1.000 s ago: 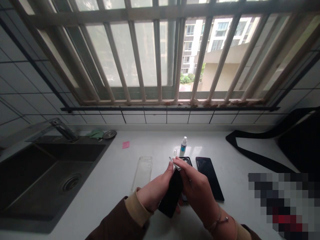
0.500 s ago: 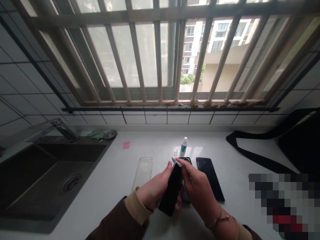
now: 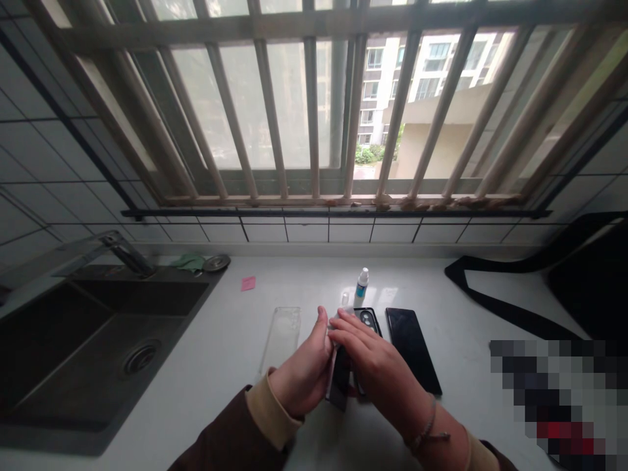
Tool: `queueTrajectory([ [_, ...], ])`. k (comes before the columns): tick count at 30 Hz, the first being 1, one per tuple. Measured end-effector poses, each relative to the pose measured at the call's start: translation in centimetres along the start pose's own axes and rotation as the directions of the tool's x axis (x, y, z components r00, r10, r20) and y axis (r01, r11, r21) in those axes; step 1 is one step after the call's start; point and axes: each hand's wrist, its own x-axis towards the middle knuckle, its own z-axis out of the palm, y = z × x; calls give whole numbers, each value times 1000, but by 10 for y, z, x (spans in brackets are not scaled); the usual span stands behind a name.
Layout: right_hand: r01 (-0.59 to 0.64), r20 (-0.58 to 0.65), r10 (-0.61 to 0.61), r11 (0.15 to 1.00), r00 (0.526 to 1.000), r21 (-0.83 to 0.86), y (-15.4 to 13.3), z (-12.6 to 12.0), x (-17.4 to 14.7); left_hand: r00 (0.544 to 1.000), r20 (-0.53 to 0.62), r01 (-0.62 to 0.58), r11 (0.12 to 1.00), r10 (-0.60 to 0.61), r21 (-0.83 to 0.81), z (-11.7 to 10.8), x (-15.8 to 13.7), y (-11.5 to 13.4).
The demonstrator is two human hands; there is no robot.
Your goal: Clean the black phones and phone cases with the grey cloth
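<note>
While both hands clasp it, slim glossy black phone, smooth white countertop

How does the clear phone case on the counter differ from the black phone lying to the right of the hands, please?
The clear phone case is see-through and pale; the black phone is opaque and dark. The clear phone case lies left of the left hand, the black phone right of the right hand. Both lie flat on the counter, untouched.

Dark sink, pink note, perhaps a dropper bottle
</note>
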Motion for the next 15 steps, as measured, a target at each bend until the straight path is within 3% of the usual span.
queueTrajectory([
  [4,23,-4,-23,1000,1000,11,-6,-3,3,995,52,-76,982,86,-171,0,1,0],
  [8,63,44,-63,998,997,-2,-13,-4,5,984,-86,-175,918,155,-356,1,4,3],
  [15,178,63,-177,984,982,-13,-20,-2,6,978,-205,-59,901,-34,-431,0,6,12],
])
